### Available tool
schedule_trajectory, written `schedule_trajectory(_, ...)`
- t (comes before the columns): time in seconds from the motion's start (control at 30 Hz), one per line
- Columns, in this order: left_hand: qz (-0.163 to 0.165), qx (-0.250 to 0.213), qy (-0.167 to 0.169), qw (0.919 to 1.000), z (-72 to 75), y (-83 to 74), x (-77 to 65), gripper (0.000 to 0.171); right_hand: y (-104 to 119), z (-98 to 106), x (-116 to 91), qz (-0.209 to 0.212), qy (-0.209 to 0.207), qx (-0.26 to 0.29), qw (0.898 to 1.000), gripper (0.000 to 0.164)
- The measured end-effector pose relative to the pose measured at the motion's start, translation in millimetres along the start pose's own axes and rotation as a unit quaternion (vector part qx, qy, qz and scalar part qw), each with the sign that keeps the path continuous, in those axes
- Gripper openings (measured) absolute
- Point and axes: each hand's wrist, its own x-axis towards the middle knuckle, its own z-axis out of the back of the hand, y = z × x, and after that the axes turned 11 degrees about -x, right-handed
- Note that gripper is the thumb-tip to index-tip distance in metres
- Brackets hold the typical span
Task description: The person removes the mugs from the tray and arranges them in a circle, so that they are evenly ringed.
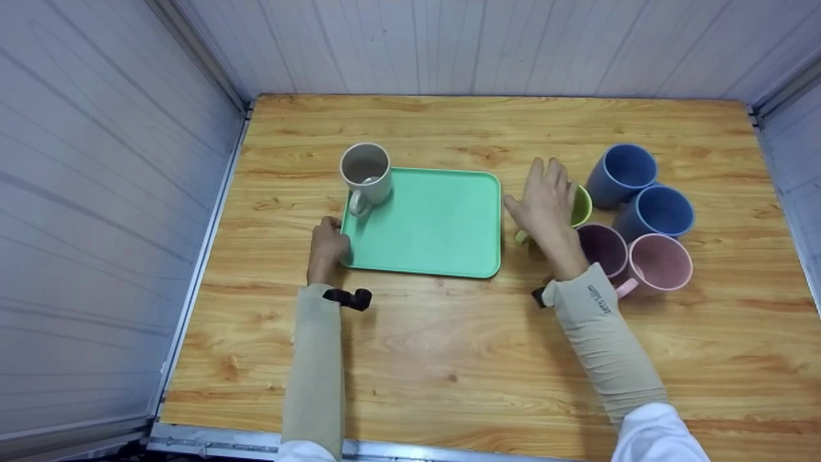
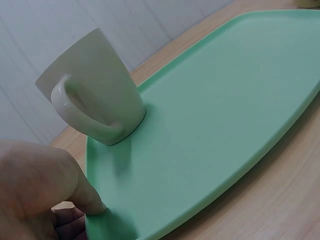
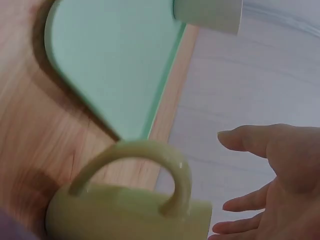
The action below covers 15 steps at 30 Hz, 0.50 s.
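A light green tray [image 1: 436, 224] lies on the wooden table, a greyish-white mug [image 1: 375, 186] standing upright in its back left corner with the handle toward me. My left hand [image 1: 328, 247] pinches the tray's front left rim, thumb on the inside and the other fingers under the edge. Above a yellow-green mug [image 3: 130, 215] is my right hand [image 1: 548, 205], its fingers spread and holding nothing. In the head view this hand hides much of that mug; its handle points toward the tray.
Right of the yellow-green mug stand two blue mugs [image 1: 622, 173], a dark purple mug [image 1: 603, 250] and a pink mug [image 1: 660, 263], close together. Panelled walls [image 1: 410, 51] border the table at the back and sides.
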Motion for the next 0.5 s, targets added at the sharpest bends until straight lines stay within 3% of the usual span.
schedule_trajectory(0.3,-0.012,0.003,0.01,0.9999,2.0,1.7,-0.9,0.045,-30,12,-1,-0.046,0.068,0.004,0.997,0.089)
schedule_trajectory(0.5,-0.015,0.0,0.008,0.9999,2.2,2.2,-1.6,0.045,-44,14,-7,-0.054,0.085,0.01,0.995,0.101)
